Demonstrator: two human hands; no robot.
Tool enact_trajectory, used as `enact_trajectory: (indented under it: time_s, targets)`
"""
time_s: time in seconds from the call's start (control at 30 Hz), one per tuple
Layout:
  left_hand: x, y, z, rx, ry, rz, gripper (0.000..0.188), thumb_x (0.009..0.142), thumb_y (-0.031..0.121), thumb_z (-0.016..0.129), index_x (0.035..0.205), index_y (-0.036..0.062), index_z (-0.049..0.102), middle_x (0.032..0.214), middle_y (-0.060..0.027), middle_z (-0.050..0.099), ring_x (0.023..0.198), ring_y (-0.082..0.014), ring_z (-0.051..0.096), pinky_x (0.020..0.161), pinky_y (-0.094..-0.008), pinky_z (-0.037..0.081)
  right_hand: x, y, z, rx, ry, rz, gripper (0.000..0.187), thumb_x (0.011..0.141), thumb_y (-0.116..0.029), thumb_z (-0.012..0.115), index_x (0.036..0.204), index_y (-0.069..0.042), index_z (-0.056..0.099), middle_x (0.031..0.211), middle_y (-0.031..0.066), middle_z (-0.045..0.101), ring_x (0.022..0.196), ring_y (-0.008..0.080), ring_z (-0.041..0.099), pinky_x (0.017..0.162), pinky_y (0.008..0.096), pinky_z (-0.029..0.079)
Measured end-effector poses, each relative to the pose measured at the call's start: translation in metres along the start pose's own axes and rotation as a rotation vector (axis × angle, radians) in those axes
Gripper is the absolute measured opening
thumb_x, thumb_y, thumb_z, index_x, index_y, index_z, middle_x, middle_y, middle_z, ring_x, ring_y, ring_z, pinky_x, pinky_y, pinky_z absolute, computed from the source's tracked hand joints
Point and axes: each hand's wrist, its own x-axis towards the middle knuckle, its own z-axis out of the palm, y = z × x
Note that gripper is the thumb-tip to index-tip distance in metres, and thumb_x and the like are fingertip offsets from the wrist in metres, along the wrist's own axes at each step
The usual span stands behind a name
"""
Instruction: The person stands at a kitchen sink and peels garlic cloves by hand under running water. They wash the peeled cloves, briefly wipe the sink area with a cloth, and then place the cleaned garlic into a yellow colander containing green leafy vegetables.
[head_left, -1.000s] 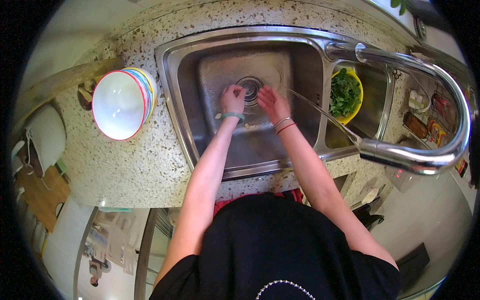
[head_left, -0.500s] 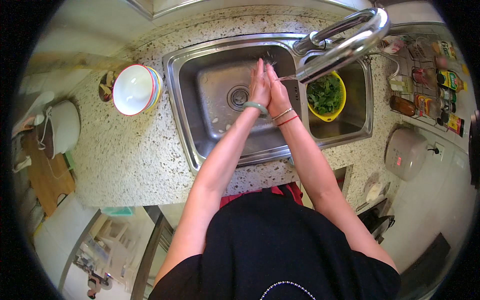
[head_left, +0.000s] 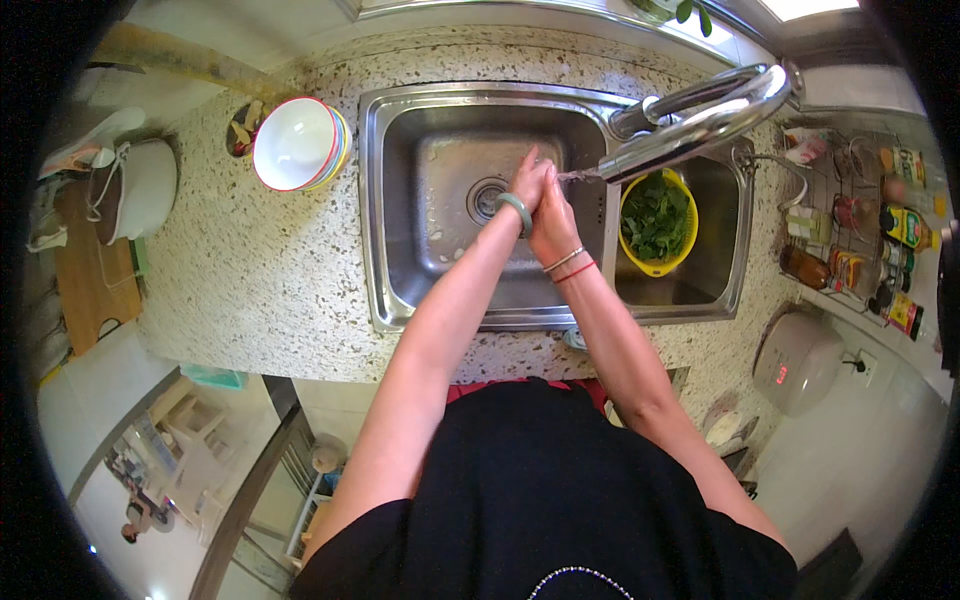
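At frame centre, the left hand (head_left: 526, 187) and right hand (head_left: 553, 222) meet in the faucet stream (head_left: 580, 175), over the sink basin (head_left: 440, 165); how far they open, or whether they hold anything, I cannot tell. Right of centre, a yellow basket (head_left: 656, 268) holds leafy greens (head_left: 655, 220). Upper left, the top bowl (head_left: 293, 145) mostly hides its stack (head_left: 341, 155).

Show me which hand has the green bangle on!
The left hand: the green bangle circles its wrist. The right hand has a silvery bracelet and a red cord bracelet at its wrist instead.
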Motion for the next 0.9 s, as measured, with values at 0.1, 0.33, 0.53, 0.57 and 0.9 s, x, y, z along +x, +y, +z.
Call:
enact_trajectory:
  time_s: [0.1, 0.33, 0.53, 0.57, 0.9]
  targets:
    - [0.006, -0.01, 0.008, -0.006, 0.137, 0.089, 0.063, 0.089, 0.026, 0.05, 0.14, 0.0023, 0.022, 0.135, -0.0183, 0.037, 0.114, -0.0202, 0.044, 0.097, -0.0294, 0.034, 0.013, -0.01, -0.007, -0.039, -0.011, 0.029, 0.051, 0.095, -0.044, 0.035, 0.13, -0.007, 0.039, 0.124, 0.0063, 0.048, 0.114, 0.0182, 0.045, 0.099, 0.0317, 0.034]
    - [-0.032, 0.018, 0.038, 0.244, 0.073, 0.236, 0.055, 0.096, 0.041, 0.026, 0.142, 0.0102, 0.021, 0.149, -0.0085, 0.012, 0.138, -0.0278, 0.002, 0.11, -0.0384, -0.004, 0.079, -0.019, -0.038, 0.0, 0.006, 0.121, 0.06, 0.092, -0.049, 0.037, 0.139, -0.014, 0.028, 0.146, 0.0038, 0.025, 0.132, 0.0224, 0.024, 0.101, 0.0462, 0.027]
    - [0.003, -0.014, -0.006, 0.655, 0.243, 0.217, 0.048, 0.087, 0.027, 0.044, 0.133, 0.0114, 0.039, 0.139, -0.0155, 0.035, 0.13, -0.0322, 0.029, 0.107, -0.042, 0.022, 0.042, -0.001, -0.004, -0.133, -0.155, 0.0, 0.06, 0.075, -0.008, 0.063, 0.129, -0.001, 0.038, 0.124, 0.0108, 0.048, 0.114, 0.0229, 0.046, 0.096, 0.0304, 0.036]
    - [0.01, -0.004, -0.011, 0.95, 0.27, 0.18, 0.047, 0.086, 0.024, 0.044, 0.131, 0.0128, 0.041, 0.135, -0.0165, 0.039, 0.126, -0.0322, 0.033, 0.106, -0.0405, 0.024, 0.041, 0.008, -0.01, -0.198, -0.101, 0.059, 0.066, 0.074, -0.006, 0.06, 0.134, 0.002, 0.033, 0.131, 0.0115, 0.043, 0.118, 0.0215, 0.043, 0.1, 0.0318, 0.032]
    - [-0.025, 0.016, -0.009, 0.77, 0.112, 0.345, 0.035, 0.083, 0.01, 0.044, 0.116, 0.0029, 0.051, 0.128, -0.0186, 0.045, 0.117, -0.0344, 0.044, 0.1, -0.0394, 0.034, 0.09, 0.007, -0.042, -0.274, 0.102, 0.198, 0.034, 0.084, -0.032, 0.059, 0.1, -0.002, 0.055, 0.094, 0.0099, 0.06, 0.084, 0.0202, 0.056, 0.075, 0.0334, 0.047]
